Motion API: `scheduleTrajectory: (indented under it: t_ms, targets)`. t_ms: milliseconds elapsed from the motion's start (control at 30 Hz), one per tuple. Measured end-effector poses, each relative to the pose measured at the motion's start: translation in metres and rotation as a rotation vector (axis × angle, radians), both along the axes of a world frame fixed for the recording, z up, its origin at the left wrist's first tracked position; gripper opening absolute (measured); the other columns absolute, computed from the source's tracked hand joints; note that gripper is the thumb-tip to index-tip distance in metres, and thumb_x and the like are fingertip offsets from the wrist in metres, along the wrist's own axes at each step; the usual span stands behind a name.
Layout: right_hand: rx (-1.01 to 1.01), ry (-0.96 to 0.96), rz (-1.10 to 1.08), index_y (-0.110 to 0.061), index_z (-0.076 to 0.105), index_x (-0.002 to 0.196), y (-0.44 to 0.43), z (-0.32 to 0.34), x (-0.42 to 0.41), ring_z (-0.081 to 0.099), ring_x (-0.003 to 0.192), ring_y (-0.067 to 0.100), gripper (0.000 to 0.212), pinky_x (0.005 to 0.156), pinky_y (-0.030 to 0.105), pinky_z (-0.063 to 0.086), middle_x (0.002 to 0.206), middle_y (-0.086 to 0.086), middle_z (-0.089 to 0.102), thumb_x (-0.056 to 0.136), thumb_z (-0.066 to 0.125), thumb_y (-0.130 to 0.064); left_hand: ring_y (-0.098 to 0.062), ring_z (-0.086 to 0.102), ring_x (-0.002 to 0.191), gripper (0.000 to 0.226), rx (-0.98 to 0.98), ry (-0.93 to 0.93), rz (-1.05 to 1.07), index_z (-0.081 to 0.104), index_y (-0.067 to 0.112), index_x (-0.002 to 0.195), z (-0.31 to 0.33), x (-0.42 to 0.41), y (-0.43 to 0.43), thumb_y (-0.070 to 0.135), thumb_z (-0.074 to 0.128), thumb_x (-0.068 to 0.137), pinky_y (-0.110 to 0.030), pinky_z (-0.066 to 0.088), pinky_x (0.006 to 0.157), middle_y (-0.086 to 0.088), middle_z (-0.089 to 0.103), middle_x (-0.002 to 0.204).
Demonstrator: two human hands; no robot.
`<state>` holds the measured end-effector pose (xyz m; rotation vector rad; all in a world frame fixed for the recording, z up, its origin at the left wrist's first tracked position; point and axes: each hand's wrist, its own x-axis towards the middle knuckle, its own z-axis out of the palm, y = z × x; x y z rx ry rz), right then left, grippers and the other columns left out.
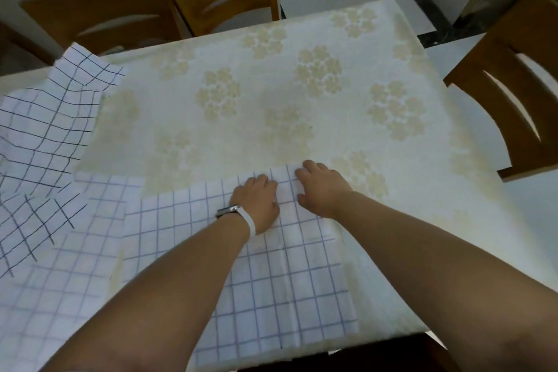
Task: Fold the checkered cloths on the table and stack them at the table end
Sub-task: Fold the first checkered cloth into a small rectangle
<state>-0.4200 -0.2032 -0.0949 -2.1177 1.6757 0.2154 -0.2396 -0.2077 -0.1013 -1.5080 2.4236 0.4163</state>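
At the frame's left a black-checked cloth point(51, 118) lies rumpled. At lower centre my left hand point(256, 202) and right hand point(321, 187) rest palm-down on the blue-checked cloth point(287, 290) near its far edge, fingers bent; whether they pinch it, I cannot tell.

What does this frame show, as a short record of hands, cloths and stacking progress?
table: floral cover, wooden chairs around it
left hand: on the blue-checked cloth near its far edge, fingers bent; grip unclear
right hand: at that cloth's far right corner, fingers bent; grip unclear
black-checked cloth: rumpled, unfolded, at the table's left
pale checked cloth: spread out at the near left
stack: none visible at the far end
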Motion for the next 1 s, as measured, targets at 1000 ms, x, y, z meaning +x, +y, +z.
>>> scheduleTrajectory:
  t_ms: [1000]
  targets:
    - [0.042, -0.077, 0.091, -0.022, 0.058, 0.109, -0.036, 0.001, 0.029, 0.051, 0.100, 0.023, 0.022, 0.092, 0.035, 0.036, 0.102, 0.000, 0.050, 0.088, 0.051, -0.021, -0.021, 0.056, 0.080, 0.008, 0.103, 0.250, 0.080, 0.045, 0.024, 0.094, 0.007, 0.010, -0.034, 0.023, 0.051, 0.089, -0.032, 0.036, 0.085, 0.009, 0.056, 0.080]
